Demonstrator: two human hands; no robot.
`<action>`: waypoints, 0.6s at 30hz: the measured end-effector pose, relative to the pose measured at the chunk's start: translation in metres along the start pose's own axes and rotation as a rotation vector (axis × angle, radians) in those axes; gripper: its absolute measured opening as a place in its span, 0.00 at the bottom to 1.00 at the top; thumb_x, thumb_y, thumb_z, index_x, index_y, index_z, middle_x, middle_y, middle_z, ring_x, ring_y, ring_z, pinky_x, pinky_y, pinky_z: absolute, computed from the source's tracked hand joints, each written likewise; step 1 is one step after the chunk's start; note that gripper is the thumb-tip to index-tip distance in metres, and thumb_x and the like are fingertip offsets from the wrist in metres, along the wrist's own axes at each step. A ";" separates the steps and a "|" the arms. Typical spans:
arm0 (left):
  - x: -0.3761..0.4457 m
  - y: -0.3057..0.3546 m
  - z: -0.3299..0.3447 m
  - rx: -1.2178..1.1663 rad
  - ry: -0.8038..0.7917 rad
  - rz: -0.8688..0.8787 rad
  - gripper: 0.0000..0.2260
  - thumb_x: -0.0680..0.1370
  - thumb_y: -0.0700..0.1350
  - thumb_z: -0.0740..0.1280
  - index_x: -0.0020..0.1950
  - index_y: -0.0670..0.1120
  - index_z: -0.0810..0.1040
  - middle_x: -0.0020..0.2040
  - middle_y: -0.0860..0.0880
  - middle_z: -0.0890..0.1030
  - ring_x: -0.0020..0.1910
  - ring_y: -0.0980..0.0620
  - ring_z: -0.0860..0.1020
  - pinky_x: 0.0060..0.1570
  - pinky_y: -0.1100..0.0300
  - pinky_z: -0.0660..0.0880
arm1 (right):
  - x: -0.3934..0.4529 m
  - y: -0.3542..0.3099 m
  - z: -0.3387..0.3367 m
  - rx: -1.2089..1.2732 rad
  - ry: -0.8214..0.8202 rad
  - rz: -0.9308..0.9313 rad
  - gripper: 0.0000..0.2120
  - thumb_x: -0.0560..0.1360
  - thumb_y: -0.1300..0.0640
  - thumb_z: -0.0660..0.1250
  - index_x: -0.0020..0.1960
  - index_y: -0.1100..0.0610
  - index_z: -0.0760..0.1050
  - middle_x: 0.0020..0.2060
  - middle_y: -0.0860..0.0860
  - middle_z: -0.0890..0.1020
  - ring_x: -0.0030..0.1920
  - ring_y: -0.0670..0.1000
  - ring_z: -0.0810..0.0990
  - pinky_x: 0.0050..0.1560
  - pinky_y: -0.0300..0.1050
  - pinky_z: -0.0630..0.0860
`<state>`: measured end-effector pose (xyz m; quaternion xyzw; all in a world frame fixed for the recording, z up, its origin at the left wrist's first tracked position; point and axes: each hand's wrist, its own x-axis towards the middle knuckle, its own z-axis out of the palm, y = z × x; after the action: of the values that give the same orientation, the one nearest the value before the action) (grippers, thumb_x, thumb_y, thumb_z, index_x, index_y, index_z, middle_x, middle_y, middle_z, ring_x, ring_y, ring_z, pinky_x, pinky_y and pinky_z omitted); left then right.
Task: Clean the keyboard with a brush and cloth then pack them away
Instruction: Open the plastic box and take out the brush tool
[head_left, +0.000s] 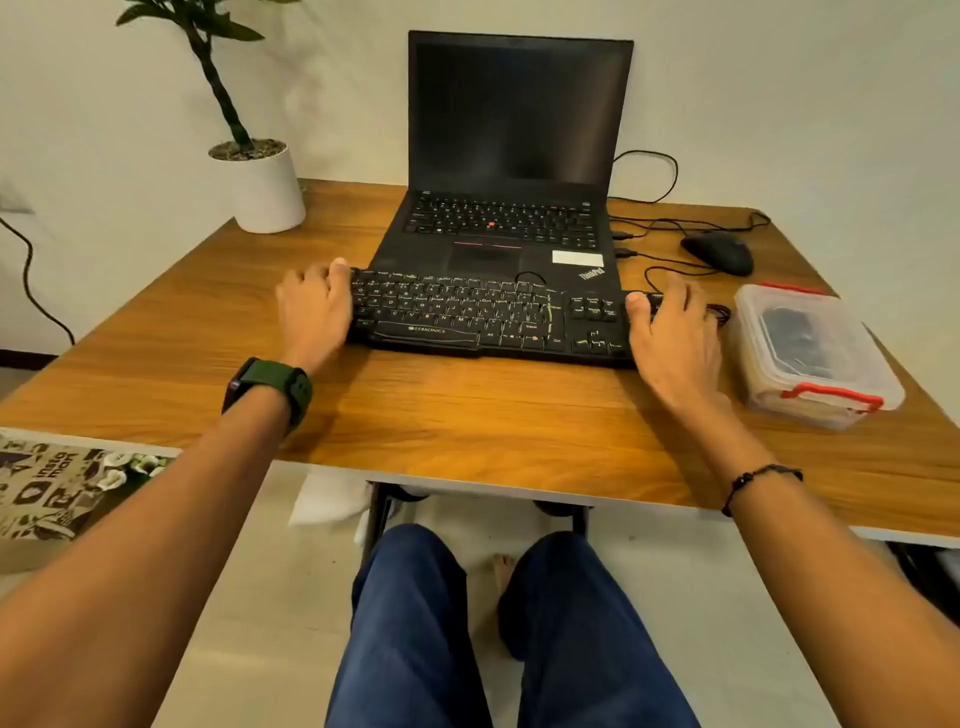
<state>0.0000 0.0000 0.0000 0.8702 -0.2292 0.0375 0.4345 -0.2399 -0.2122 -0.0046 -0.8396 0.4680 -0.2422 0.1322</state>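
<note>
Black Zebronics keyboard (488, 319) at frame centre, lying across the front edge of an open ThinkPad laptop (511, 156), far edge propped on the palm rest. Gripped at both ends: left hand (314, 306) at centre left, thumb hooked over the top corner, fingers curled round the end; right hand (672, 325) at centre right, thumb pressed on the keypad end, fingers wrapped behind. Held this way probably to lift or reposition the board squarely, clear of the laptop, before any cleaning. No brush or cloth visible in the open; likely packed in the clear plastic box with red clips (815, 353) at centre right, lid on, dark contents blurred beyond telling. Cleaning apparently not yet begun.

Wood-grain desk (467, 415) with a pale edge, filling the middle of the frame. Black mouse (719, 252) at upper right, thin cables trailing near it. White pot with a green plant (262, 182) at upper left. Plain pale wall behind, light floor below, patterned mat (57, 483) at lower left.
</note>
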 end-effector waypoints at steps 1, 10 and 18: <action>0.002 -0.003 -0.001 -0.019 0.004 -0.073 0.23 0.82 0.52 0.48 0.56 0.35 0.74 0.57 0.34 0.74 0.59 0.38 0.69 0.59 0.46 0.64 | 0.003 0.002 0.001 -0.010 0.003 0.028 0.28 0.79 0.43 0.51 0.73 0.59 0.56 0.71 0.61 0.61 0.67 0.65 0.64 0.63 0.61 0.66; 0.007 -0.014 -0.001 -0.148 -0.012 -0.345 0.17 0.80 0.51 0.52 0.38 0.42 0.69 0.45 0.43 0.71 0.43 0.47 0.68 0.42 0.54 0.63 | 0.034 0.016 0.004 -0.131 -0.010 0.144 0.24 0.80 0.46 0.50 0.55 0.66 0.73 0.52 0.63 0.78 0.54 0.62 0.74 0.56 0.54 0.67; 0.013 -0.017 -0.001 -0.197 0.000 -0.394 0.15 0.80 0.51 0.53 0.40 0.43 0.71 0.45 0.45 0.72 0.35 0.52 0.67 0.36 0.56 0.63 | 0.040 0.013 0.004 -0.164 -0.161 0.294 0.24 0.80 0.50 0.50 0.64 0.68 0.69 0.63 0.66 0.68 0.62 0.63 0.66 0.61 0.55 0.64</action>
<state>0.0191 0.0047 -0.0084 0.8515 -0.0574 -0.0706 0.5165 -0.2290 -0.2527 -0.0028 -0.7868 0.5917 -0.1133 0.1342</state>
